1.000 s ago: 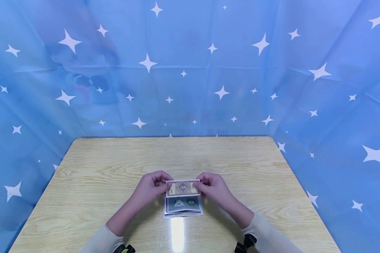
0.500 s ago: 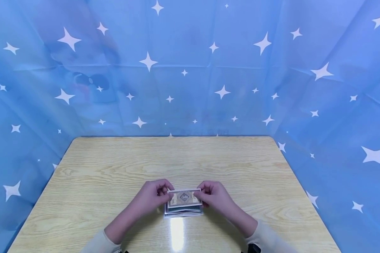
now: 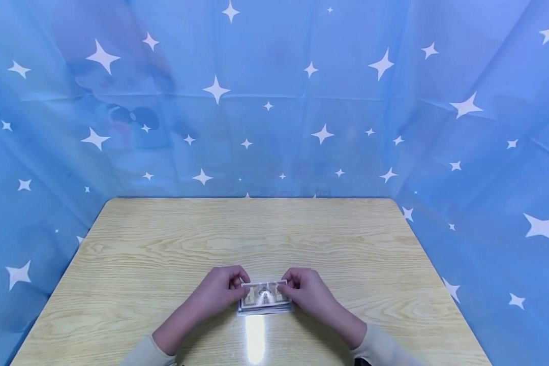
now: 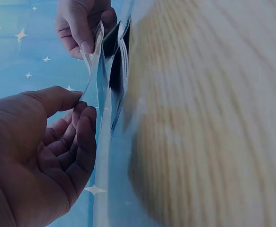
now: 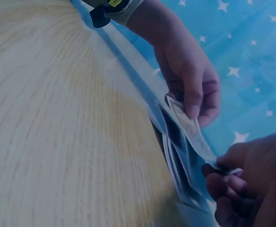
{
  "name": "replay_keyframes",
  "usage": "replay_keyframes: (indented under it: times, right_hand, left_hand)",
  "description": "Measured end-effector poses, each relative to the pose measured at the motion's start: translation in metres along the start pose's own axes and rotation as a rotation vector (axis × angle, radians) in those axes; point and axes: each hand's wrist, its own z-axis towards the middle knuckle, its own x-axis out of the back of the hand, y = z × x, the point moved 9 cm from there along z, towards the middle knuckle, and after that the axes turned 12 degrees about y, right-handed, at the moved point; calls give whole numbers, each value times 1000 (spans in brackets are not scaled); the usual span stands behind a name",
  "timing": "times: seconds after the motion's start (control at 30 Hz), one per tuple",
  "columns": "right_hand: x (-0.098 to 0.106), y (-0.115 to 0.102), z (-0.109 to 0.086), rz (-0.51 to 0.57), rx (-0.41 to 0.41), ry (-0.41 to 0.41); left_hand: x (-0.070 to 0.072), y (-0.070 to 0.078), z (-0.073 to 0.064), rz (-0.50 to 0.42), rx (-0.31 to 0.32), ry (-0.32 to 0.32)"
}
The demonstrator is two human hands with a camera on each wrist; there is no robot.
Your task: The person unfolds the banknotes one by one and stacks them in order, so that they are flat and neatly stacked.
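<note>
A tan banknote (image 3: 265,297) with a pale border is stretched between both hands at the middle front of the table. My left hand (image 3: 217,291) pinches its left end between thumb and fingers. At the other end, my right hand (image 3: 308,295) pinches it in the same way. Below the note lies a stack of banknotes (image 3: 264,311), mostly covered in the head view. From the side, the right wrist view shows the held note (image 5: 191,130) over the stack (image 5: 175,165), whose notes are bowed and spread apart.
The wood-grain table (image 3: 164,244) has rounded far corners and a bright light reflection (image 3: 255,340) just in front of the stack. A blue curtain (image 3: 274,61) with white stars hangs behind and along both sides.
Both hands have brought the held banknote down and toward the person, over the stack. The green note on top of the stack, visible earlier, is now covered by it.
</note>
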Motion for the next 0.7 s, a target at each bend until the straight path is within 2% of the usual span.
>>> replay_keyframes:
  times: [0.17, 0.33, 0.7]
  right_hand:
    - [-1, 2, 0, -63, 26, 17]
    - [-5, -1, 0, -202, 94, 20]
    - [-11, -5, 0, -380, 211, 46]
  left_hand:
    - [-4, -2, 1, 61, -15, -8]
    - [-8, -3, 0, 113, -28, -15]
    - [-14, -5, 3, 165, -55, -38]
